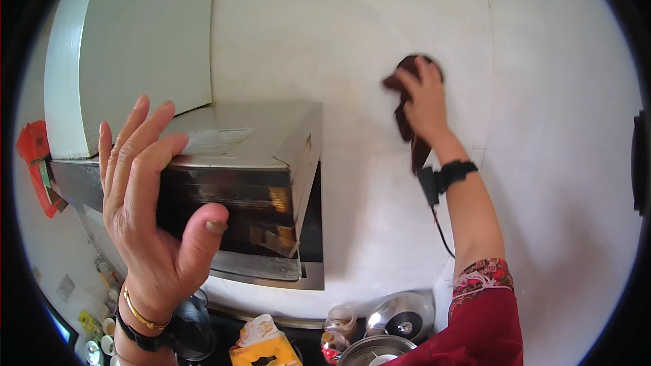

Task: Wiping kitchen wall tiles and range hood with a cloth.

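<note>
My right hand [427, 101] presses a dark brown cloth [404, 117] flat against the pale wall [356, 61], right of a range hood; part of the cloth hangs down below the palm. A black strap with a small device and a cable is on that forearm. My left hand [147, 203] is raised in front of the range hood [254, 147], with its fingers spread and nothing in it. Whether its fingertips touch the hood cannot be told. A gold bangle [145, 315] and a black strap are on the left wrist.
A pale cabinet [147, 35] stands above the hood at left, with a red bag [35, 145] beyond. Below are a yellow box [267, 351], a glass jar [341, 319], a bottle [333, 343], a metal lid [402, 310] and a steel pot [379, 343].
</note>
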`<move>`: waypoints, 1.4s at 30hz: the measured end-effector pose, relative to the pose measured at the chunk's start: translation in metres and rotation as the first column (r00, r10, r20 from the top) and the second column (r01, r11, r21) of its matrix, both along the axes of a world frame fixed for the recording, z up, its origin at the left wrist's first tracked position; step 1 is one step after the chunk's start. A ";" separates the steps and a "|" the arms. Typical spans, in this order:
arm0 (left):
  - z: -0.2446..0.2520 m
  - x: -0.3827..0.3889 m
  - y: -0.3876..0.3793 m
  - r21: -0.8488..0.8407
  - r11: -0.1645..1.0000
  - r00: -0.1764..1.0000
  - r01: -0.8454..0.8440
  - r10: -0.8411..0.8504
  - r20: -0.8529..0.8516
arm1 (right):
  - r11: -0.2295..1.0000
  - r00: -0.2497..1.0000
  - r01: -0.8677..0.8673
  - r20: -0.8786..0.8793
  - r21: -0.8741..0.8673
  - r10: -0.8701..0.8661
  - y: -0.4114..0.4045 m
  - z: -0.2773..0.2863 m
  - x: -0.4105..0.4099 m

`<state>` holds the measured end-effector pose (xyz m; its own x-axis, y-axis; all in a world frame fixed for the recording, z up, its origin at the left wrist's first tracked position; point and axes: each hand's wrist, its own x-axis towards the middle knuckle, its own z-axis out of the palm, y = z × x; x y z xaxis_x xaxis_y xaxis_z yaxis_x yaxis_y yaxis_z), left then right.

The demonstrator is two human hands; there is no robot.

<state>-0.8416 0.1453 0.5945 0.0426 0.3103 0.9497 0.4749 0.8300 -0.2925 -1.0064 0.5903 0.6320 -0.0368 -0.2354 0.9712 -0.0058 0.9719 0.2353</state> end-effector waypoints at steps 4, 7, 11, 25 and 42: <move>-0.001 0.003 -0.003 -0.024 0.998 0.998 -0.054 0.055 0.029 | 0.996 0.983 -0.048 0.179 0.077 0.034 -0.023 -0.019 0.015; -0.002 0.004 -0.003 -0.036 0.998 0.998 -0.043 0.045 0.037 | 1.000 0.999 -0.022 0.038 0.007 0.021 -0.001 0.030 0.015; -0.002 0.002 -0.001 -0.051 0.998 0.998 -0.036 0.038 0.044 | 0.999 0.998 0.034 0.050 -0.008 -0.033 0.007 0.049 0.021; -0.003 -0.002 0.001 -0.047 0.994 0.995 -0.097 0.097 -0.022 | 0.992 0.979 0.117 0.165 0.045 -0.123 0.003 0.050 0.021; 0.000 -0.001 0.002 -0.007 0.982 0.982 0.189 -0.190 -0.026 | 0.997 0.964 0.078 0.253 0.024 -0.081 -0.020 -0.025 0.034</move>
